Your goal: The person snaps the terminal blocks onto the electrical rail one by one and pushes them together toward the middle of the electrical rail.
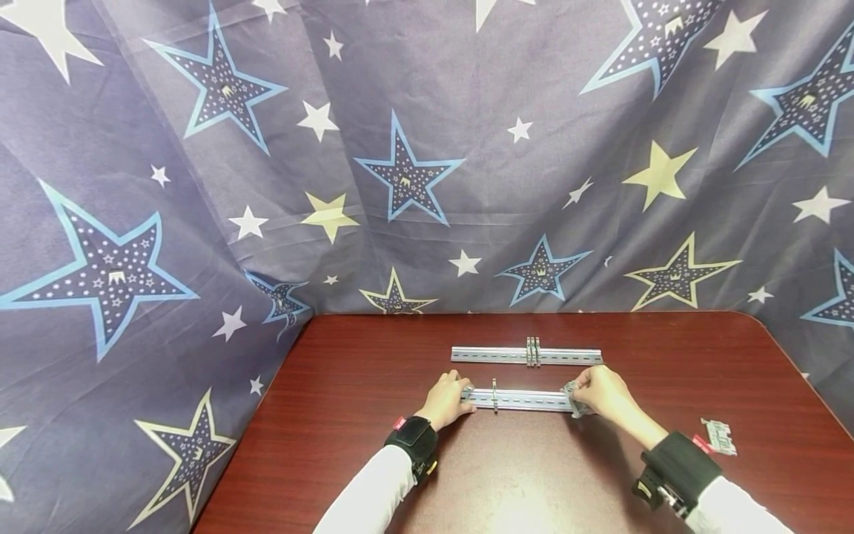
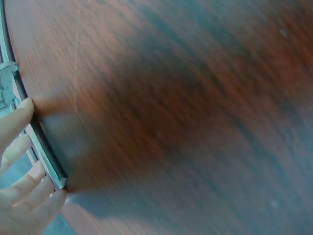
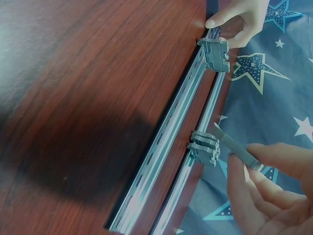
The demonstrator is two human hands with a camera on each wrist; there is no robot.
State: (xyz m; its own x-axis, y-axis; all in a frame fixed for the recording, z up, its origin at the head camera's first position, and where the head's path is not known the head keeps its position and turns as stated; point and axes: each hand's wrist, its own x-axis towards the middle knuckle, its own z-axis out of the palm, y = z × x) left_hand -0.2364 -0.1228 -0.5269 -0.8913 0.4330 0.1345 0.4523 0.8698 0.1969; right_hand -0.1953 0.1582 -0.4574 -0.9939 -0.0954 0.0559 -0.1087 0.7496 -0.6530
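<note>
My left hand (image 1: 445,400) grips the left end of the nearer slotted metal DIN rail (image 1: 534,400), thumb on the near edge and fingers on the far side in the left wrist view. A single grey terminal block (image 1: 494,395) sits across this rail, just right of that hand. At the rail's right end, my right hand (image 1: 606,393) pinches another grey terminal block (image 1: 575,400) between thumb and fingers. The right wrist view shows that held block (image 3: 238,147) edge-on and apart from the rail (image 3: 161,132).
Behind lies a second DIN rail (image 1: 490,355), parallel, with a small group of terminal blocks (image 1: 532,351) on it. A loose terminal block (image 1: 719,436) lies on the reddish-brown table (image 1: 320,437) at right, near my right wrist. Star-patterned cloth (image 1: 460,222) hangs behind the table.
</note>
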